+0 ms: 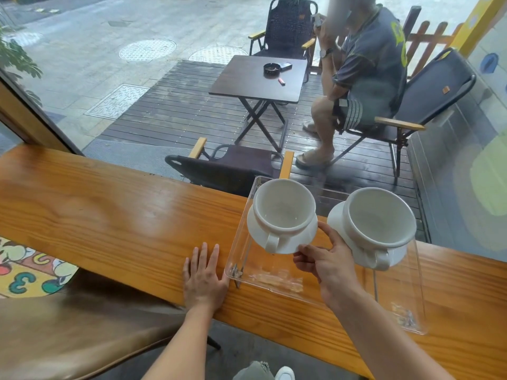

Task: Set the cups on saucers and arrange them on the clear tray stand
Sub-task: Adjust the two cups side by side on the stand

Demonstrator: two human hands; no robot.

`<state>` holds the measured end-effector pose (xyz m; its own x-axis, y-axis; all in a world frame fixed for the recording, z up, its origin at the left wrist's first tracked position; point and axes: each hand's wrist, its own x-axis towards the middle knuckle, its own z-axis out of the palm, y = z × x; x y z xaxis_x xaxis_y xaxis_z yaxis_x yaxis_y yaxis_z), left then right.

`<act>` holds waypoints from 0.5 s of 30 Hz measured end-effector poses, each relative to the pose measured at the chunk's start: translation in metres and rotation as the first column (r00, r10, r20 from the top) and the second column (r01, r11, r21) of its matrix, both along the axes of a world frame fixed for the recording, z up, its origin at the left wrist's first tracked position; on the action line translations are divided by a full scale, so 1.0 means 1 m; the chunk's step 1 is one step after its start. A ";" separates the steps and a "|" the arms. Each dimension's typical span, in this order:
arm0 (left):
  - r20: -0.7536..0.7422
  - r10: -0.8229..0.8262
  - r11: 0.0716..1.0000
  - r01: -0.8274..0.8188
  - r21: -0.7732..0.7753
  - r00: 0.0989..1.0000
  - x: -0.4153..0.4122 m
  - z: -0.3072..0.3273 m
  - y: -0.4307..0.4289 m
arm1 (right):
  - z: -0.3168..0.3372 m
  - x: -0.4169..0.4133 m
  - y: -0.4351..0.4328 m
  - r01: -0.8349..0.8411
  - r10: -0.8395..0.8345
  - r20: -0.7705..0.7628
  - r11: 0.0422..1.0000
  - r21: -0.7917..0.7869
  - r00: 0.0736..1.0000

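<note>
Two white cups stand on white saucers on top of the clear tray stand (323, 293), which rests on the wooden counter (109, 215). The left cup (284, 205) has its handle toward me, and its saucer (307, 235) shows below the cup's rim. The right cup (380, 218) sits on its saucer (336, 218) with its handle also toward me. My right hand (326, 263) pinches the near rim of the left saucer with thumb and fingers. My left hand (204, 275) lies flat on the counter, fingers apart, just left of the stand.
A large window runs right behind the counter's far edge. Outside are a folding table (260, 78), dark folding chairs and a seated person (362, 78). A brown seat (68, 333) is below the counter at the left.
</note>
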<state>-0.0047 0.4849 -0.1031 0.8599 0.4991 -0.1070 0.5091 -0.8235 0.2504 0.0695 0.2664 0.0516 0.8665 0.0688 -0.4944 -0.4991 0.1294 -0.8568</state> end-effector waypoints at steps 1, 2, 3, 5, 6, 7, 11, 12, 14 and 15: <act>0.003 0.002 1.000 -0.002 -0.002 1.000 0.000 0.000 0.000 | 0.000 -0.002 0.000 -0.019 0.020 0.008 1.000 -0.013 1.000; 0.004 0.003 1.000 -0.003 -0.003 1.000 0.000 0.000 0.000 | 0.001 -0.003 0.001 -0.037 0.038 0.013 0.999 -0.024 0.999; 0.000 0.002 1.000 -0.002 -0.001 1.000 0.000 0.000 0.000 | 0.001 -0.004 0.001 -0.050 0.051 0.016 0.998 -0.031 0.999; -0.009 0.000 1.000 0.001 0.007 1.000 0.000 0.000 0.000 | 0.001 -0.004 0.000 -0.064 0.065 0.016 0.997 -0.038 0.998; -0.008 -0.001 1.000 0.001 0.007 1.000 0.000 0.000 0.000 | 0.002 -0.004 0.000 -0.069 0.070 0.016 0.997 -0.041 0.997; -0.004 -0.001 1.000 0.001 0.003 1.000 0.000 0.000 0.000 | 0.002 -0.004 0.000 -0.074 0.075 0.018 0.996 -0.042 0.997; -0.004 0.001 1.000 -0.001 -0.001 1.000 -0.001 0.000 0.001 | 0.000 -0.005 0.000 -0.079 0.080 0.030 0.996 -0.041 0.996; -0.007 0.001 1.000 -0.001 0.000 1.000 -0.001 0.000 0.001 | 0.000 -0.005 0.000 -0.078 0.079 0.029 0.996 -0.039 0.996; -0.012 0.000 1.000 0.000 0.006 1.000 0.000 0.000 0.001 | 0.000 -0.005 0.000 -0.079 0.080 0.028 0.996 -0.036 0.996; -0.013 -0.002 1.000 0.002 0.008 1.000 0.000 0.001 0.000 | 0.001 -0.006 0.000 -0.081 0.083 0.029 0.996 -0.038 0.996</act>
